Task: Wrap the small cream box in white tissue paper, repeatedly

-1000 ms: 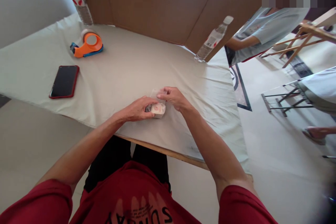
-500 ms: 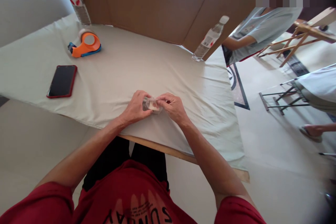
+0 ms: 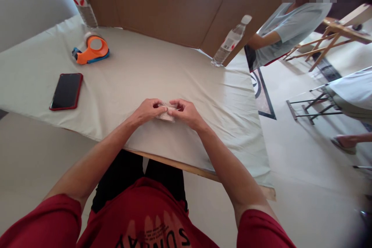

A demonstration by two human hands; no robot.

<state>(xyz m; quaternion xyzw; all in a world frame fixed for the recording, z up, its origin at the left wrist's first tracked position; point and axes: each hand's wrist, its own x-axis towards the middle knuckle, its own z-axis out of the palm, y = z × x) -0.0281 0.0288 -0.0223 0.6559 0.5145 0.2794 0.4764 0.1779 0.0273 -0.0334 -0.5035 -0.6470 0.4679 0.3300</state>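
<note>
Near the table's front edge, a small pale packet with clear plastic wrapping is held between both hands. My left hand grips its left side, with the thumb lying across the top. My right hand pinches the right side, its thumb and fingertips close to the left thumb. The fingers hide much of the packet, so its contents cannot be made out.
A red-edged phone and an orange tape dispenser lie on the cloth-covered table at left. Bottles stand by a cardboard panel. A person sits beyond, at right; another person's leg shows lower right.
Both thumbs have come together over the packet, which now looks flatter and more covered by the fingers. The view has shifted slightly.
</note>
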